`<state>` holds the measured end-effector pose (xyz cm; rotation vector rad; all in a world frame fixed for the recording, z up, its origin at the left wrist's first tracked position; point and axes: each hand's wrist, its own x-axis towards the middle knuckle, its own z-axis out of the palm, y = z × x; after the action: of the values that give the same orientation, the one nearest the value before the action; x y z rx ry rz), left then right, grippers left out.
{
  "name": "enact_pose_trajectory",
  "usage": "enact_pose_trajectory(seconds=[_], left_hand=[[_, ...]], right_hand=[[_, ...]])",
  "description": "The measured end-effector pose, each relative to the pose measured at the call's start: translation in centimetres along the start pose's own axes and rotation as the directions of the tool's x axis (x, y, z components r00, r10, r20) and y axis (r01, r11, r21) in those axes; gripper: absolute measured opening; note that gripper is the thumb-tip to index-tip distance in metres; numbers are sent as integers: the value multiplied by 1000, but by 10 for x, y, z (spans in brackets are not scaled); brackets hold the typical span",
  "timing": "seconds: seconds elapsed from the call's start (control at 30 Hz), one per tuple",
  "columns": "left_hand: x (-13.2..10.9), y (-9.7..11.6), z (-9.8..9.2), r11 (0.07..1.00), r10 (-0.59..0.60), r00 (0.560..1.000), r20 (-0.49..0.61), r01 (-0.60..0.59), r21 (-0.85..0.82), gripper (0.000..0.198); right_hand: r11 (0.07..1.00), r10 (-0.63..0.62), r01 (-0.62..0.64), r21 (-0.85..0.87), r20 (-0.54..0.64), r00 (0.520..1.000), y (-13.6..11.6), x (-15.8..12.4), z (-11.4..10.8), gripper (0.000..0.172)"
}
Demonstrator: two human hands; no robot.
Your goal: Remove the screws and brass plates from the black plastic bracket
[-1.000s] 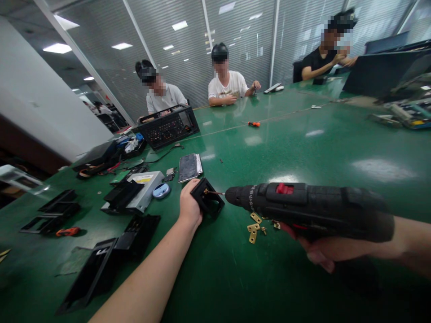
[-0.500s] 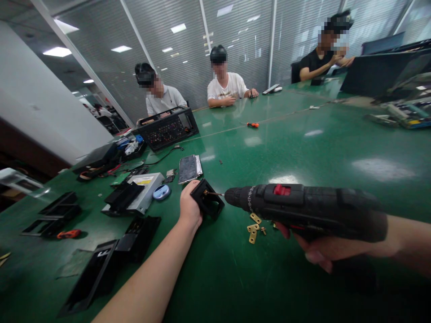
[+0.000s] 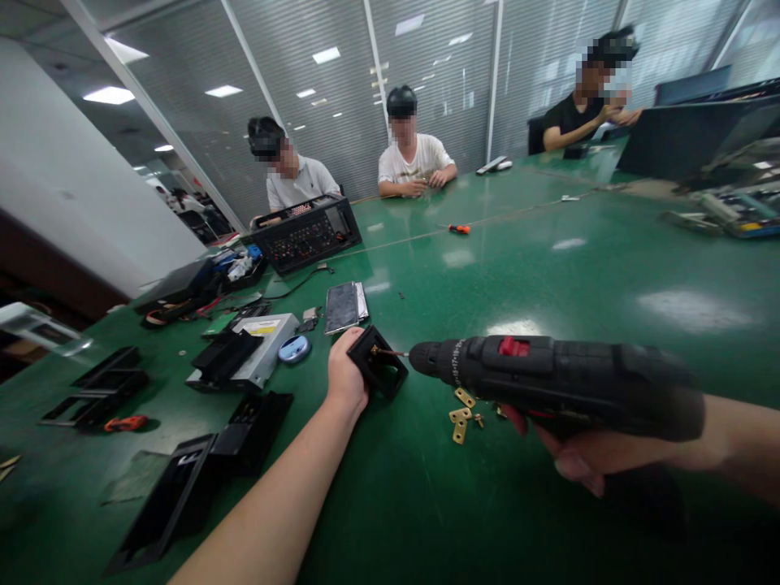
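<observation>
My left hand (image 3: pixel 347 374) is closed on the left side of a black plastic frame (image 3: pixel 388 375), holding it tilted up over the green table. A black cordless drill (image 3: pixel 524 370) with a red switch lies level in my right hand (image 3: pixel 578 455), whose fingers wrap round its grip. From the chuck a thin bit (image 3: pixel 393 353) points left, its tip at a small brass-coloured piece (image 3: pixel 374 349) on the frame. Whether the tip sits in a screw is too small to tell. Below the chuck lie several brass plates (image 3: pixel 460 431) and a small brass screw (image 3: pixel 478 421).
Black plastic housings (image 3: pixel 164 504), an orange-handled tool (image 3: pixel 126 423), a metal drive (image 3: pixel 268 349) and a blue round object (image 3: pixel 294 348) lie left. A black computer case (image 3: pixel 308 233) and an orange screwdriver (image 3: pixel 459 229) lie farther back. Three people sit across the green table (image 3: pixel 609 276).
My hands, the drill and the frame keep nearly the same pose; the whole view shifts slightly. The person in the middle has brought both hands together.
</observation>
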<state>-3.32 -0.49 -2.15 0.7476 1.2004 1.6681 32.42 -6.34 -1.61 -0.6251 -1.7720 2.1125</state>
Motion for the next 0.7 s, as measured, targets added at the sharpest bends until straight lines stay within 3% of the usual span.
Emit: enact_pose_trajectory(seconds=[0.17,0.4,0.7], left_hand=[[0,-1,1,1000,-25,1000,-11,24,-16,28],[0,-2,0,1000,-20,1000,-13,20,-2,31],[5,-4,0,1000,-30,999,15,30,8,30]], right_hand=[[999,18,-18,49,-6,1000,-3,0,1,42],[1000,-9,9,6,-7,1000,-1,-1,2,46],[997,2,1,81,-39,999,11,6,-4,55]])
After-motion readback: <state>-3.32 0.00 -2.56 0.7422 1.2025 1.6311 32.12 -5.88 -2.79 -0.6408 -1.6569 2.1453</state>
